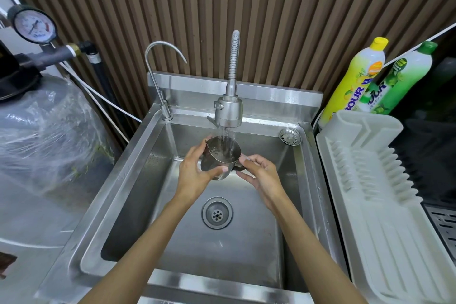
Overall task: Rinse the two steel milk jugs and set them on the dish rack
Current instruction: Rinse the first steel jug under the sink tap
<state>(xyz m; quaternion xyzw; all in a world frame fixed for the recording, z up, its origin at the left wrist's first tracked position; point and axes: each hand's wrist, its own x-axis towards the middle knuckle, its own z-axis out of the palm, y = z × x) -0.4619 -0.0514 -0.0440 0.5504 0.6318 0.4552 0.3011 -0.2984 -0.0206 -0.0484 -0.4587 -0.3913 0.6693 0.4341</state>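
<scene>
One steel milk jug [220, 157] at frame centre, held above the sink basin under the running spray. Upright, slightly tilted, mouth open upward, spout toward upper left, handle toward right. Water falls into it. Dish rack [385, 195]: white plastic, right of frame, ribbed.

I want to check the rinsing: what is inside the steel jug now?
Water from the spray faucet falls into the milk jug, held by the left hand and right hand. Its dark, wet inner wall shows; the bottom is hidden.

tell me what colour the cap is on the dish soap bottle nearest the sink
Yellow: the cap tops the yellow dish soap bottle, seen clearly in the head view.
</scene>
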